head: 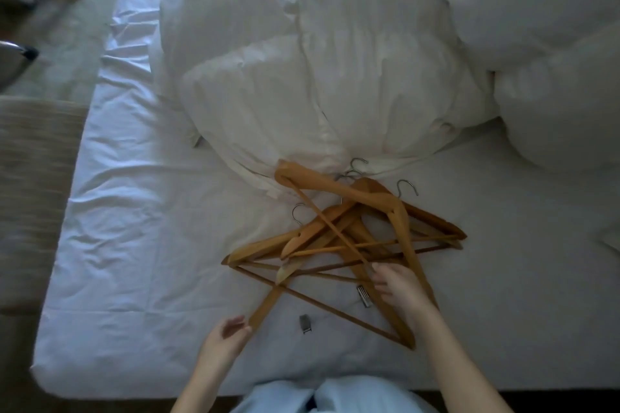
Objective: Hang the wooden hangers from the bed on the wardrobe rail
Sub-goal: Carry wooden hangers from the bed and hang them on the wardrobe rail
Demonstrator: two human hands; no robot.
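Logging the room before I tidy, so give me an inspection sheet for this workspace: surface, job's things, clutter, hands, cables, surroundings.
Surface: bed with a wrinkled white sheet.
Job's things: wooden hangers in a crossed pile on the sheet, metal hooks mostly pointing away; wardrobe rail not in view.
Clutter: two metal clips on the sheet at the pile's near edge; heaped duvet just behind the pile.
Grippers: left hand touches a near hanger end; right hand rests on the pile's bars; grip unclear for both.
Cables: nothing seen.
Surroundings: carpeted floor and an upholstered piece left of the bed.
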